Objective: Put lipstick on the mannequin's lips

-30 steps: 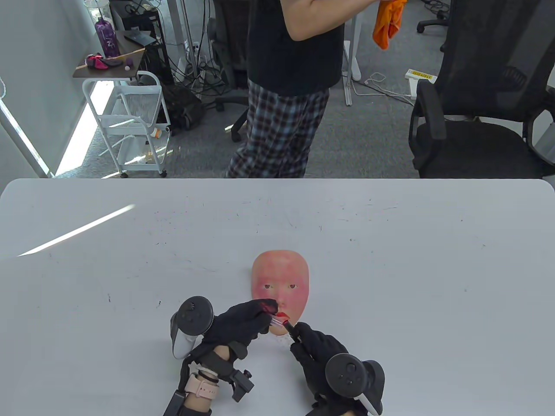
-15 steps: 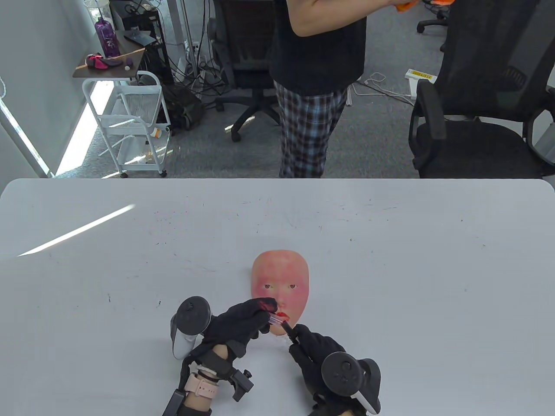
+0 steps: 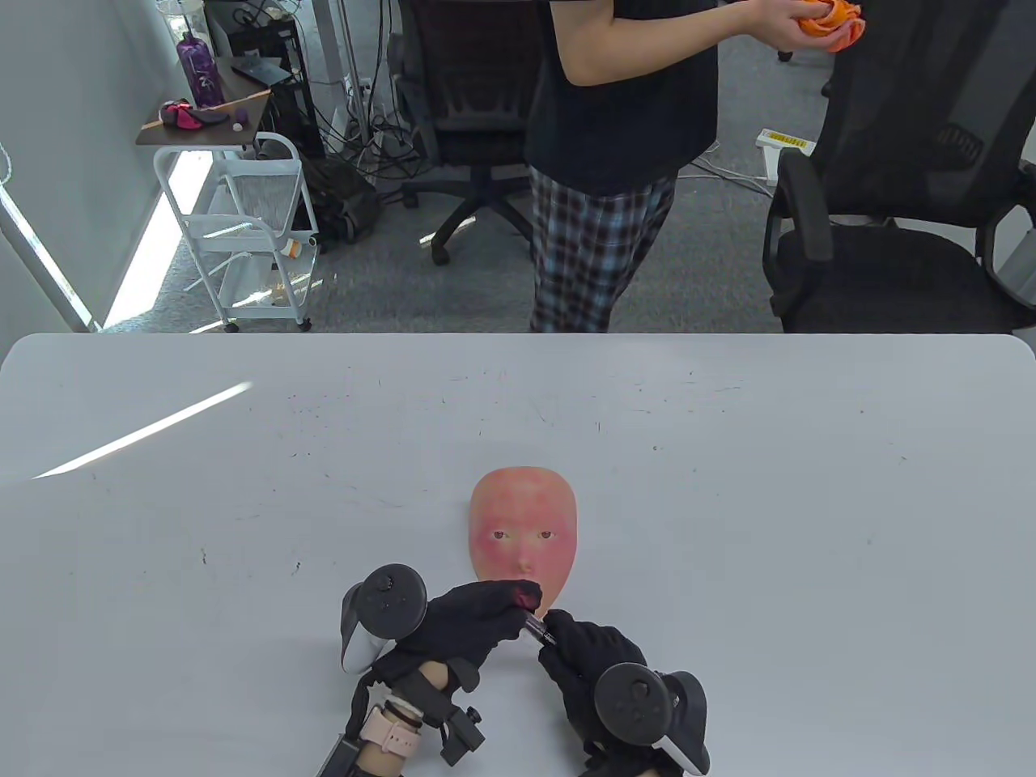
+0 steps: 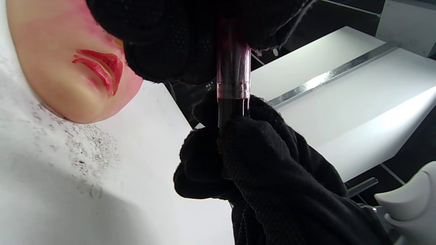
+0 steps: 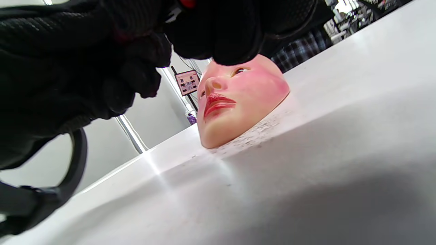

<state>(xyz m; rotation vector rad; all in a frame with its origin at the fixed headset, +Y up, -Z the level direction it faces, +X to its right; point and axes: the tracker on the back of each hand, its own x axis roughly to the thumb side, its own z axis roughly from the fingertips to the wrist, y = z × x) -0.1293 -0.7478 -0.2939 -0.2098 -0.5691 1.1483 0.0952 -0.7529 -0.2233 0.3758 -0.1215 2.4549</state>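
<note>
A flesh-coloured mannequin face mask lies face up on the white table. Its lips are painted red; they also show in the right wrist view. In the table view my left hand covers the mouth. My left hand grips the clear cap end of the lipstick. My right hand grips its dark base just below. The two hands meet on the lipstick just in front of the mask's chin. The red tip is not visible.
A person in a black shirt and plaid trousers stands beyond the far table edge, holding an orange cloth. A black office chair stands at the back right and a white cart at the back left.
Both hands have drawn slightly toward me, away from the lips. The clear cap and the dark base have come together and the red tip no longer shows. The bystander moved right.
</note>
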